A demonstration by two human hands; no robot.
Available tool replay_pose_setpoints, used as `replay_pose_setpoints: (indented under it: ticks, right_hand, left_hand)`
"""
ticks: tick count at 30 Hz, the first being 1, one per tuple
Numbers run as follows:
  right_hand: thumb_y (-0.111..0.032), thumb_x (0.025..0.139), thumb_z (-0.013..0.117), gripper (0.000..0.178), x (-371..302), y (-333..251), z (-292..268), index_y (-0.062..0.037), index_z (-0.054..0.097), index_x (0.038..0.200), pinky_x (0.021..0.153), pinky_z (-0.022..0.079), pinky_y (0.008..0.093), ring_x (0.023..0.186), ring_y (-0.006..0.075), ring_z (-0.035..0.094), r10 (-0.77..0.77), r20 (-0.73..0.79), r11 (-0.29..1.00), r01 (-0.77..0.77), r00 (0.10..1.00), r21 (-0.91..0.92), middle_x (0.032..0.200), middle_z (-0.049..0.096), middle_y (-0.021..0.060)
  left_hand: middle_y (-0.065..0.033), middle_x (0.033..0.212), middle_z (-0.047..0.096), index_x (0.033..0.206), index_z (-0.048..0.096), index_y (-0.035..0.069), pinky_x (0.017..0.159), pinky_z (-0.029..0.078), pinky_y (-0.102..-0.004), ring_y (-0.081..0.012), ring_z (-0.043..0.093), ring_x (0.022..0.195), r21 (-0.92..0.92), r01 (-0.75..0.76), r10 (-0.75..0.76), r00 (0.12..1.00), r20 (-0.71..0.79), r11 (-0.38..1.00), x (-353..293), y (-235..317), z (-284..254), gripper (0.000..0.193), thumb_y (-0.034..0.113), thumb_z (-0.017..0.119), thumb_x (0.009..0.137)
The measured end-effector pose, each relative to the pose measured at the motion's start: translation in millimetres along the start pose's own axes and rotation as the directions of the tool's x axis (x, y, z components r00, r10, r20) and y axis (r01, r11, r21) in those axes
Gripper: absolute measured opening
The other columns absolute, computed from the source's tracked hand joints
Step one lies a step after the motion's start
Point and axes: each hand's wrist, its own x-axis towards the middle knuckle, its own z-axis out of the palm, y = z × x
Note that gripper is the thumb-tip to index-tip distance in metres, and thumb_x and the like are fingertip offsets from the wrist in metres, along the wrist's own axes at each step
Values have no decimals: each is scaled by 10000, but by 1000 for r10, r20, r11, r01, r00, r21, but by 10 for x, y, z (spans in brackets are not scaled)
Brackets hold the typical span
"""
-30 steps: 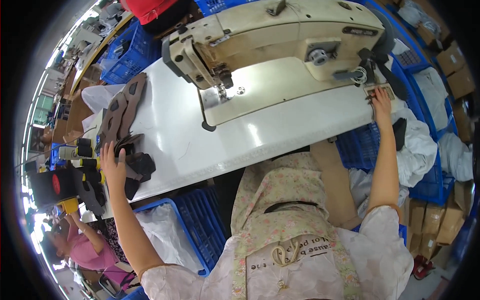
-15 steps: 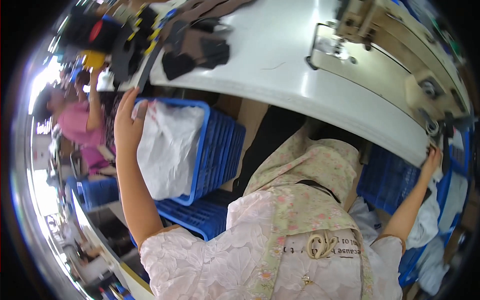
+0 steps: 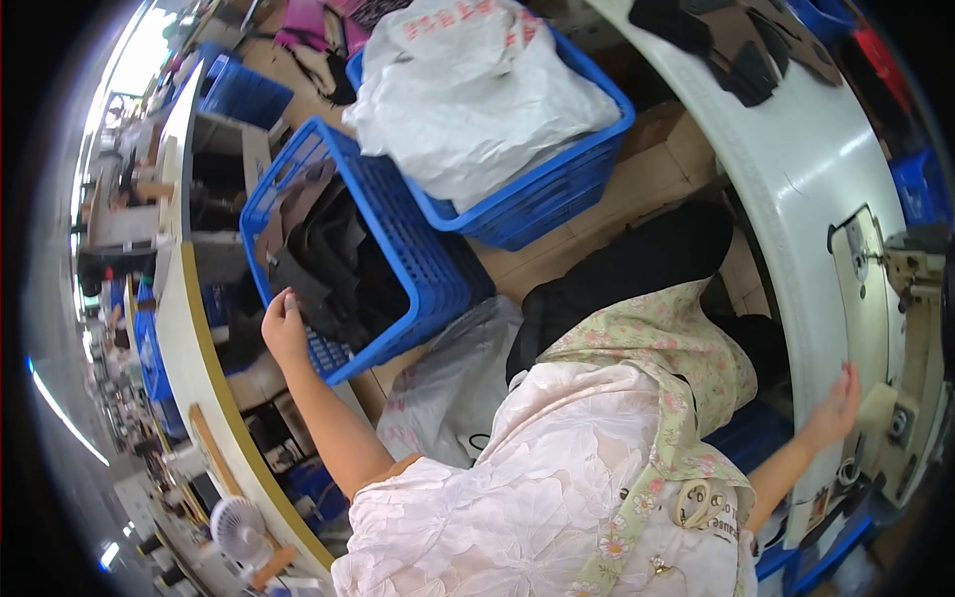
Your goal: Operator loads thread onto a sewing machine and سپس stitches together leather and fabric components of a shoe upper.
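My left grip point(image 3: 286, 326) is beside the near rim of a blue basket point(image 3: 413, 249); its fingers are bent, and I cannot tell whether they meet the thumb or touch the rim. The dark pieces point(image 3: 323, 259) lie heaped inside that basket, their lower layers hidden. My right grip point(image 3: 834, 406) hangs, fingers extended and off the palm, near the bench point(image 3: 796, 179) and the sewing machine point(image 3: 910, 343), which the dark picture border cuts off. A white sack point(image 3: 477, 109) covers whatever its crate point(image 3: 557, 204) holds. The top edge crops the brown and black pieces point(image 3: 741, 50) on the bench.
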Motion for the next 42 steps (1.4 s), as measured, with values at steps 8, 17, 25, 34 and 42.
replay_pose_setpoints:
  ticks: [8,17,25,34,42]
  right_hand:
    - [-149,870,645,496,470,-862,1384,-86,535,1350,1078,339,449,1284,337,455,-418,378,902,426,826,66,1416,462,166]
    - [-79,797,657,591,372,-753,1565,-87,516,1371,1062,349,468,1278,369,454,-515,330,769,596,791,-230,1417,463,178]
    - [-91,799,667,599,360,-949,1522,-68,500,1374,1068,345,454,1285,376,441,-466,380,765,580,799,-281,1424,448,192]
    - [-101,804,658,590,403,-873,1604,-63,497,1371,1056,352,452,1278,371,447,-481,342,757,579,808,-303,1419,457,181]
    - [-126,806,668,579,397,-821,1596,-60,508,1358,1044,362,448,1262,357,470,-471,336,762,568,816,-310,1411,479,158]
  left_hand:
    - [-23,718,619,956,687,-23,619,445,-253,-91,556,659,28,230,-220,955,-198,973,-388,-536,-197,190,126,581,906]
    - [-156,886,710,991,711,25,748,505,-380,-303,675,815,404,532,-519,841,-151,744,-318,-1400,-71,251,195,582,859]
    - [-231,1158,639,1108,679,27,940,490,-422,-373,603,1112,784,4,-682,497,537,620,62,-2631,596,405,201,688,742]
    - [-163,967,706,1006,699,13,726,527,-392,-325,676,861,595,-280,-344,602,720,754,149,-3553,1183,428,338,769,736]
    - [-135,896,707,972,700,23,615,512,-370,-279,676,739,826,8,-757,407,512,563,174,-2945,973,415,364,774,747]
